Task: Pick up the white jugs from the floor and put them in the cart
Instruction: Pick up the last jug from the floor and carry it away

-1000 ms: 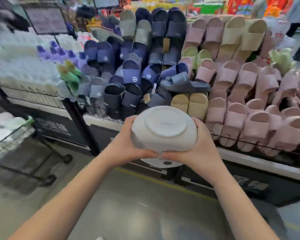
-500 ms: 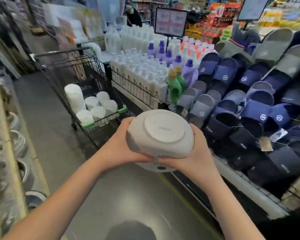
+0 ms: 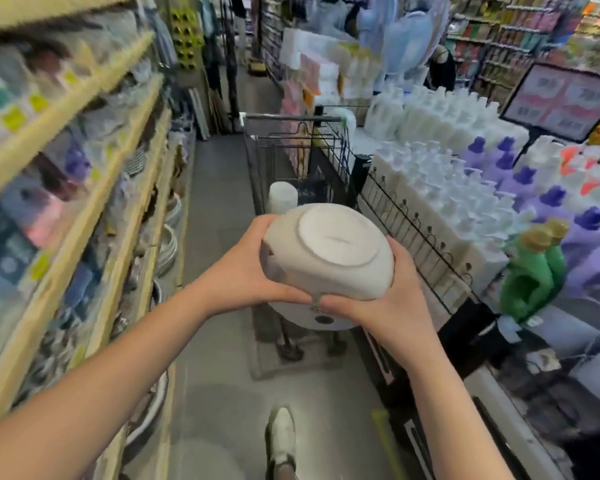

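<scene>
A white jug (image 3: 329, 251) lies on its side between my hands, its round base turned towards me. My left hand (image 3: 246, 268) grips its left flank and my right hand (image 3: 385, 299) cups its lower right side. A second white jug (image 3: 312, 318) shows just beneath the first, mostly hidden. Straight ahead stands the black wire cart (image 3: 291, 147). Another white jug (image 3: 282, 197) stands upright inside it. The held jug hovers in front of the cart's near end, at about rim height.
Wooden shelves (image 3: 84, 161) with dishes and packs line the left side of the aisle. On the right, a wire-fenced display (image 3: 430, 209) holds white, purple and green bottles. My shoe (image 3: 280, 434) is on the grey floor below. A price sign (image 3: 565, 102) stands at right.
My view has swung left from the slipper rack to face down the aisle. The cart has shifted from the left side to straight ahead. Both hands keep the same hold on the jug.
</scene>
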Motion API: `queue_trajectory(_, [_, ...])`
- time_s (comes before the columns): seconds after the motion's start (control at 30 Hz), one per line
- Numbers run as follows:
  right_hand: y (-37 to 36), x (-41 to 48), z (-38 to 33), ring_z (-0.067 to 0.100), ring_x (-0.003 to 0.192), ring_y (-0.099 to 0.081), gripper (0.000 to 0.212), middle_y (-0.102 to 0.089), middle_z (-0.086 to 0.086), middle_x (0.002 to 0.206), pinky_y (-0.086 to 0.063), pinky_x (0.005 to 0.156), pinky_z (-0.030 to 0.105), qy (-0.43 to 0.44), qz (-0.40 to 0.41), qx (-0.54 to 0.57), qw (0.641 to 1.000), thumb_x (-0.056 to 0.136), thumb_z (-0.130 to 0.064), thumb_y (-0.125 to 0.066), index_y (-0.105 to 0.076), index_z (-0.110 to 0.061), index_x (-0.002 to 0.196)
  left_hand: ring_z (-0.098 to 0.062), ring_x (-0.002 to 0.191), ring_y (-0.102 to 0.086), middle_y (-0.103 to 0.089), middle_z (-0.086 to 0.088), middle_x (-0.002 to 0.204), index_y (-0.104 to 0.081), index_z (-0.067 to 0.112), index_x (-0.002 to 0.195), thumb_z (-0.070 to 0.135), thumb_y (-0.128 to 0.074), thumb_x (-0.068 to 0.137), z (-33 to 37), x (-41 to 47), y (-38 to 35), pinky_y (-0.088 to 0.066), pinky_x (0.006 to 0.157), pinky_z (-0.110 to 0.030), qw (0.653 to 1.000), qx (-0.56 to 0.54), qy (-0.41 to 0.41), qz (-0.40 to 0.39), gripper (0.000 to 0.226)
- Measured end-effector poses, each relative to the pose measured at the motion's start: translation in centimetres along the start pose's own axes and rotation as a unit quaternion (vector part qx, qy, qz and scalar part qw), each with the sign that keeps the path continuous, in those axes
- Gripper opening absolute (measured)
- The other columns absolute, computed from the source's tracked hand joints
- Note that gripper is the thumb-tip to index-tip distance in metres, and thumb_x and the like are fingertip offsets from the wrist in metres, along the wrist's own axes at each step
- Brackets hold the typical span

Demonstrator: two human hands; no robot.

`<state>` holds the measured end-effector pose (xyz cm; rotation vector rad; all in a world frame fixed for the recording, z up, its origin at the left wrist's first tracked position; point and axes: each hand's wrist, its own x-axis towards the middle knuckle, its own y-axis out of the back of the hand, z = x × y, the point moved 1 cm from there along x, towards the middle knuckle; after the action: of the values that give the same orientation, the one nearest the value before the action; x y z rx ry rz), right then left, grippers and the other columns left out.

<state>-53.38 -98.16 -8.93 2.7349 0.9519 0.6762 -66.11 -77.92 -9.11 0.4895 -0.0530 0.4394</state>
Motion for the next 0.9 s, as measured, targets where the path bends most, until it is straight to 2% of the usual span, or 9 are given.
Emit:
queue_trajectory(0.07, [-1.8,3.7,1.1,0.001,0.118,-0.067,0.088,-0.070,-0.020,0.122,-0.059,0.098,0.035,0.011,-0.023,0.015,1.000,0.053,-0.014,-0.105,-0.060,-0.041,0.123,0.030,0.113,-0.045,-0.045,0.027,0.133,-0.034,0.038,0.142,0.037,-0.101,0.057,-1.9,2.4,1.9,-0.042,0.083,0.000,1.000,0.009,0.008,0.014,0.108])
queue_trajectory(0.17, [-4.2,9.3,3.8,-0.002,0.118,-0.066,0.088,-0.069,-0.023,0.122,-0.059,0.095,0.026,0.029,-0.046,0.025,0.998,0.055,-0.011,-0.105,-0.059,-0.039,0.125,0.022,0.120,-0.047,-0.048,0.026,0.135,-0.033,0.041,0.141,0.049,-0.101,0.051,-4.4,6.9,4.3,-0.043,0.087,-0.004,0.999,0.019,0.020,0.033,0.113])
queue_trajectory(0.23, [-5.4,13.4,5.9,0.001,0.119,-0.065,0.093,-0.065,-0.019,0.125,-0.061,0.096,0.034,0.019,-0.044,0.031,0.998,0.052,-0.024,-0.108,-0.056,-0.037,0.128,0.018,0.123,-0.048,-0.048,0.025,0.136,-0.034,0.042,0.141,0.048,-0.100,0.050,-5.6,10.5,5.6,-0.043,0.091,-0.006,0.999,0.020,0.025,0.041,0.112])
queue_trajectory(0.33, [-6.4,19.6,8.7,0.008,0.123,-0.064,0.105,-0.061,-0.009,0.134,-0.060,0.097,0.045,-0.004,-0.036,0.035,0.999,0.046,-0.046,-0.108,-0.052,-0.038,0.135,0.011,0.128,-0.049,-0.049,0.022,0.139,-0.035,0.042,0.141,0.042,-0.102,0.054,-7.0,16.4,7.3,-0.046,0.101,-0.017,0.998,0.019,0.043,0.032,0.110])
queue_trajectory(0.37, [-6.6,21.4,9.3,0.008,0.124,-0.064,0.107,-0.061,-0.009,0.135,-0.060,0.098,0.044,-0.008,-0.036,0.036,0.999,0.047,-0.045,-0.108,-0.051,-0.037,0.137,0.010,0.129,-0.049,-0.049,0.021,0.140,-0.035,0.042,0.141,0.038,-0.103,0.056,-7.5,18.4,7.7,-0.047,0.103,-0.020,0.998,0.020,0.048,0.024,0.108])
queue_trajectory(0.53, [-8.1,29.7,13.2,0.010,0.123,-0.066,0.104,-0.066,-0.005,0.132,-0.060,0.098,0.043,-0.020,-0.049,0.054,0.997,0.050,-0.026,-0.109,-0.056,-0.027,0.139,0.014,0.128,-0.046,-0.045,0.024,0.141,-0.034,0.043,0.140,0.036,-0.103,0.056,-10.3,27.1,9.6,-0.045,0.099,-0.013,0.998,0.019,0.062,0.007,0.108])
queue_trajectory(0.7, [-10.1,36.2,16.7,0.016,0.125,-0.066,0.110,-0.067,-0.002,0.133,-0.058,0.100,0.052,-0.055,-0.041,0.058,0.996,0.046,-0.038,-0.107,-0.054,-0.019,0.140,0.021,0.127,-0.040,-0.042,0.026,0.141,-0.033,0.045,0.139,0.036,-0.103,0.058,-13.6,33.8,11.3,-0.038,0.092,0.000,0.998,0.023,0.063,0.000,0.107])
queue_trajectory(0.8, [-11.2,39.6,18.4,0.020,0.125,-0.066,0.105,-0.068,0.000,0.131,-0.057,0.100,0.056,-0.062,-0.027,0.060,0.996,0.048,-0.035,-0.107,-0.056,-0.020,0.138,0.017,0.130,-0.041,-0.042,0.024,0.143,-0.034,0.045,0.138,0.036,-0.103,0.058,-15.4,38.0,12.5,-0.039,0.099,-0.007,0.998,0.017,0.062,-0.019,0.106])
queue_trajectory(0.9, [-12.6,42.5,20.0,0.015,0.123,-0.066,0.100,-0.068,-0.006,0.129,-0.057,0.100,0.055,-0.070,0.008,0.056,0.996,0.046,-0.036,-0.106,-0.058,-0.029,0.134,0.016,0.130,-0.041,-0.042,0.027,0.141,-0.034,0.052,0.133,0.038,-0.103,0.057,-17.8,42.7,13.9,-0.041,0.102,-0.014,0.997,0.024,0.056,-0.052,0.104])
